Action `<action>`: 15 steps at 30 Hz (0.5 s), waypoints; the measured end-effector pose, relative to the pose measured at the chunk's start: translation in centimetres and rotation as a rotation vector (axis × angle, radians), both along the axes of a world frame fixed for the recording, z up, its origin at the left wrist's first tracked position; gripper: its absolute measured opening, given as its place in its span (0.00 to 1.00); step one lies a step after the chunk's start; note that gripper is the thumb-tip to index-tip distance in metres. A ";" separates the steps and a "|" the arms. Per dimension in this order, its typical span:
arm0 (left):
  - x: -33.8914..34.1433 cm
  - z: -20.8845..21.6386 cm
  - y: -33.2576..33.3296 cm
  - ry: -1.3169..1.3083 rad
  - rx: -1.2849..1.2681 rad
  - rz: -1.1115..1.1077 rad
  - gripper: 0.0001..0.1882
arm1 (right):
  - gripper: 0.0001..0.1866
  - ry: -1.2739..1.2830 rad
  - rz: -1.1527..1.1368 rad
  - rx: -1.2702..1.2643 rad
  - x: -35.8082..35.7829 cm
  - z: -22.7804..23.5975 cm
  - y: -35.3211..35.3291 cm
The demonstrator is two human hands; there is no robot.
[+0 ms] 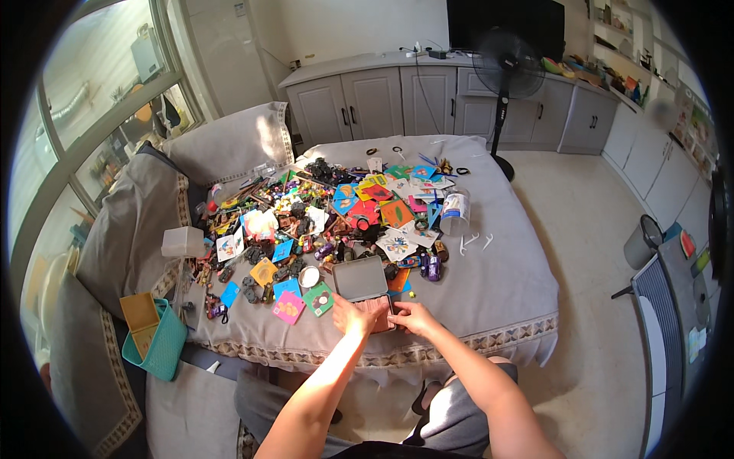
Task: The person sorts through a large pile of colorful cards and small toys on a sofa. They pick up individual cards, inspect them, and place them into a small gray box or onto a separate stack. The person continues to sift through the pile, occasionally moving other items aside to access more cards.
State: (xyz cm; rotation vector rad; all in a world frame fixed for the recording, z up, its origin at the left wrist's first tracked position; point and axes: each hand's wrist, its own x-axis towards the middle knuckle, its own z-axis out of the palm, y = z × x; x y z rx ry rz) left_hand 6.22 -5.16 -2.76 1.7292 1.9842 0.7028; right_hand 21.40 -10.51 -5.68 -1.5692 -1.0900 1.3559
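A flat grey tin (pixel 361 278) lies at the near edge of the covered table, its hinged lid raised away from me. Inside its base is a stack of pinkish cards (pixel 381 321), partly covered by my hands. My left hand (pixel 355 315) is closed around the tin's left side, with the thumb reaching across the cards. At the right rim, my right hand (pixel 413 317) has its fingertips bent against the tin and cards. Just left of the lid are a green picture card (pixel 318 299), a pink card (pixel 290 307) and a small round white-topped container (pixel 309 276).
Toy cars, cards and small pieces form a wide heap (pixel 306 214) beyond the tin. A clear plastic jar (pixel 456 213) lies right of it. At left are a clear box (pixel 183 242) and a teal basket (pixel 156 344). A standing fan (pixel 502 115) is behind the table.
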 end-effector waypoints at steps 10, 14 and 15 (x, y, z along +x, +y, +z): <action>-2.1 -1.1 0.7 -0.244 0.118 -0.137 0.62 | 0.35 0.004 -0.019 0.008 -0.2 0.7 0.0; -2.5 -2.7 1.8 -0.205 0.156 -0.176 0.58 | 0.35 -0.091 -0.015 0.049 0.1 -0.9 0.6; -2.6 -3.1 2.3 -0.211 0.157 -0.161 0.56 | 0.35 -0.116 -0.010 0.060 -0.1 -0.9 0.5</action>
